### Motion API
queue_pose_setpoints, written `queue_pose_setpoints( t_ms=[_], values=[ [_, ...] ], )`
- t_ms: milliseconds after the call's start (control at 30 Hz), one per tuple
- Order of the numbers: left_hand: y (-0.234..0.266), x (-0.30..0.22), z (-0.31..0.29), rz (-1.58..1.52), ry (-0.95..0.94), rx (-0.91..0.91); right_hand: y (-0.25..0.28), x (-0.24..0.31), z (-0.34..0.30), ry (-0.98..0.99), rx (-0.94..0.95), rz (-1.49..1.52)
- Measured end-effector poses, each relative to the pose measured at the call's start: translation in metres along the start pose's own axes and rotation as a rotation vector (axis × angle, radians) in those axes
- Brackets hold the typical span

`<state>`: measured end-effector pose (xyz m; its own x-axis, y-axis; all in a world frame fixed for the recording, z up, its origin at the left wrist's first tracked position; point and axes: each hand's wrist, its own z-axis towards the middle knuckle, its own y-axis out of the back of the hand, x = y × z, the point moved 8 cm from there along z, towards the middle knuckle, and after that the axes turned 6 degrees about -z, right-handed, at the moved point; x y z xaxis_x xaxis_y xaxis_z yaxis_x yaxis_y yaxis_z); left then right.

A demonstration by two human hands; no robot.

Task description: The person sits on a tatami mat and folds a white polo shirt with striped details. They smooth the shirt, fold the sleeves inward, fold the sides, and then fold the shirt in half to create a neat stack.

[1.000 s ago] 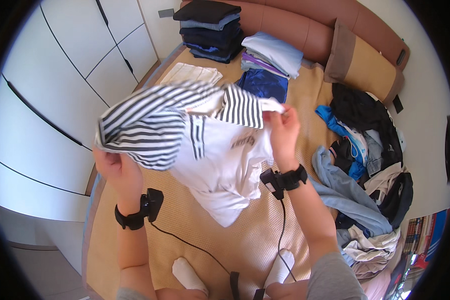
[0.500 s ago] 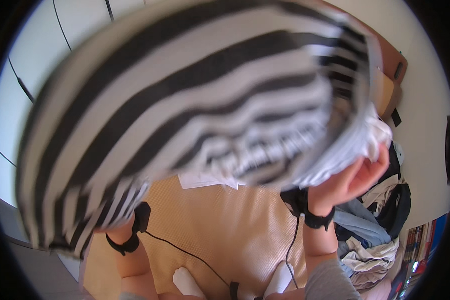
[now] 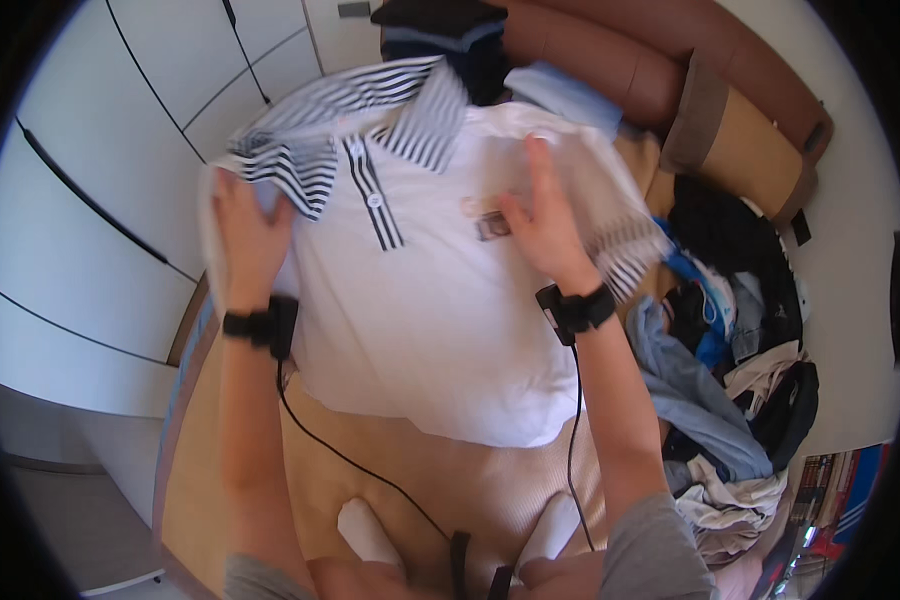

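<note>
A white polo shirt (image 3: 430,330) with a black-and-white striped collar and button placket is spread front up before me, its collar at the far end and its hem toward me. At its left shoulder edge is my left hand (image 3: 250,240), thumb apart from the fingers, which look stretched out. My right hand (image 3: 548,225) reaches over the right chest beside a small printed patch, fingers extended and thumb spread. Next to it the striped sleeve cuff (image 3: 630,255) is blurred. Both wrists wear black straps with cables.
A jumbled clothes pile (image 3: 710,400) lies on the right. Folded dark clothes (image 3: 445,45) are stacked at the back beside a folded light blue garment (image 3: 565,100). A tan and brown cushion (image 3: 735,140) leans there. White cabinets (image 3: 90,200) line the left; books (image 3: 835,500) stand lower right.
The shirt, held up before with its striped inside or collar close to view, is now lowered and spread out flat. Both hands have moved farther forward, and their fingers appear loosened from the cloth.
</note>
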<state>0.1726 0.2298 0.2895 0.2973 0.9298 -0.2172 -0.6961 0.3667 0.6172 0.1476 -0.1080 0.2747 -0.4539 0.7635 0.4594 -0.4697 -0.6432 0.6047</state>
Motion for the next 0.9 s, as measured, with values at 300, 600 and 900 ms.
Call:
queue_pose_setpoints(
  t_ms=[300, 600, 900],
  values=[
    [-0.049, 0.020, -0.239, -0.221, 0.471, 0.908, -0.078, -0.122, -0.211, -0.528, 0.570, -0.181],
    [-0.016, 0.067, -0.393, -0.564, 1.240, 0.629, -0.076, -0.145, -0.299, -0.978, 1.277, 0.104],
    [-0.031, 0.055, -0.371, -0.974, 1.254, 0.412, -0.100, -0.144, -0.269, -0.581, 1.013, -0.021]
  ],
)
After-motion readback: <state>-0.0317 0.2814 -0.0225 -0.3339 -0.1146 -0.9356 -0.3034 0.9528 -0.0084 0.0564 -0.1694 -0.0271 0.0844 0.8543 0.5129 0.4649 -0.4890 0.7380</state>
